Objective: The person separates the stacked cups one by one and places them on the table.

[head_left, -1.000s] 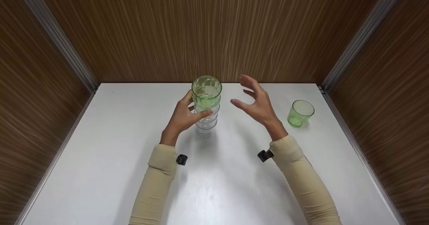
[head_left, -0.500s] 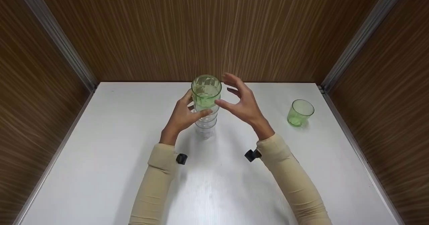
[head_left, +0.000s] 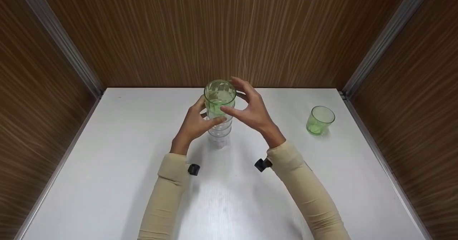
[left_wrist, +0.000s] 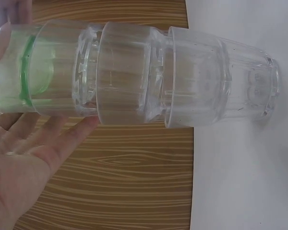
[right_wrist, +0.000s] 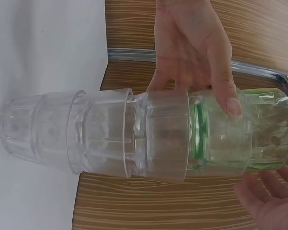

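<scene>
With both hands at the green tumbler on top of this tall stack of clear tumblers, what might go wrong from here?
1. The stack of clear plastic tumblers stands tall on one narrow base, so a sideways pull on the green transparent tumbler on top may tip it.
2. The tumblers nest closely, so the one below may lift along with it, then drop.
3. The left hand steadies only the upper stack; the right hand has fingertips near the rim, a grip that may slip.

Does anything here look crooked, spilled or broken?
Nothing stands out. The stack of cups stands upright on the white table, with the left hand and right hand at its green top cup. A lone green cup sits upright, apart to the right. No spill shows.
</scene>
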